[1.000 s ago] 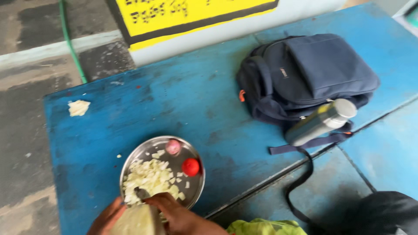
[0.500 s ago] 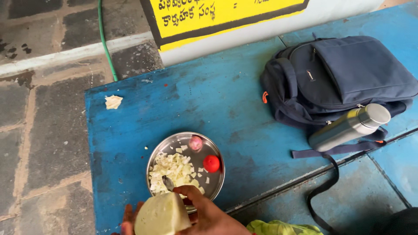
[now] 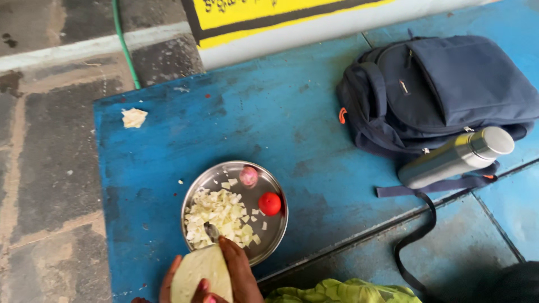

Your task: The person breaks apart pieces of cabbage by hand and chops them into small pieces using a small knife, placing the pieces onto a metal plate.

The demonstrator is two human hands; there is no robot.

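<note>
Tomato (image 3: 270, 203) lies in plate (image 3: 277, 231), backpack (image 3: 443, 90) right of it.

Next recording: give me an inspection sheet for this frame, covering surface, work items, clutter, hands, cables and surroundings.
Surface: blue slab, worn paint.
Work items: cabbage wedge; steel plate holding chopped cabbage, tomato, pinkish onion.
Clutter: cabbage scrap; navy backpack; steel flask.
Hands: left hand and right hand grip the wedge; a blade shows above it.
Cables: green hose.
Surroundings: stone paving; yellow painted sign.

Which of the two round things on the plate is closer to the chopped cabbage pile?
The red tomato; the pale pink onion sits farther back by the plate's rim.
</note>
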